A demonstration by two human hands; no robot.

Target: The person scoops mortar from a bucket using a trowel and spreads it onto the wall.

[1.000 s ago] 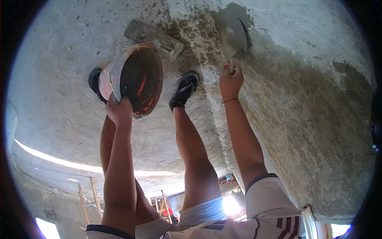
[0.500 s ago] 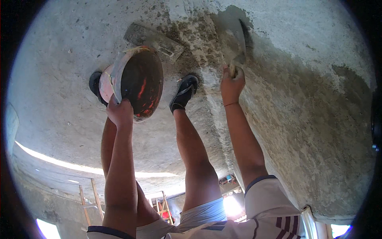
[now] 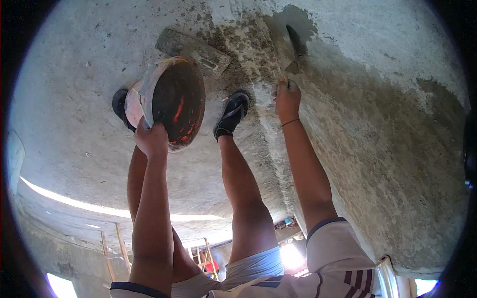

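Observation:
My left hand (image 3: 151,139) grips the near rim of a mortar-stained bucket (image 3: 179,94). The bucket is tipped so its dark inside, streaked with red, faces me. My right hand (image 3: 287,102) is closed round the handle of a pointed trowel (image 3: 295,42). Its dark, narrow-looking blade is against or just off a wet grey patch of mortar (image 3: 280,27) on the wall at the right; I cannot tell whether it touches. Beyond the bucket, a flat rectangular plastering float (image 3: 186,48) lies on the floor, spotted with dried mortar.
My feet in black flip-flops (image 3: 232,111) stand on the concrete floor beside and behind the bucket. The rough plastered wall (image 3: 377,164) rises along the right, with crumbled mortar at its foot. Wooden ladders (image 3: 119,248) stand in the background at the lower left.
My right hand has moved slightly left and the trowel has turned, so its blade looks narrower and darker. The bucket and left hand have barely shifted.

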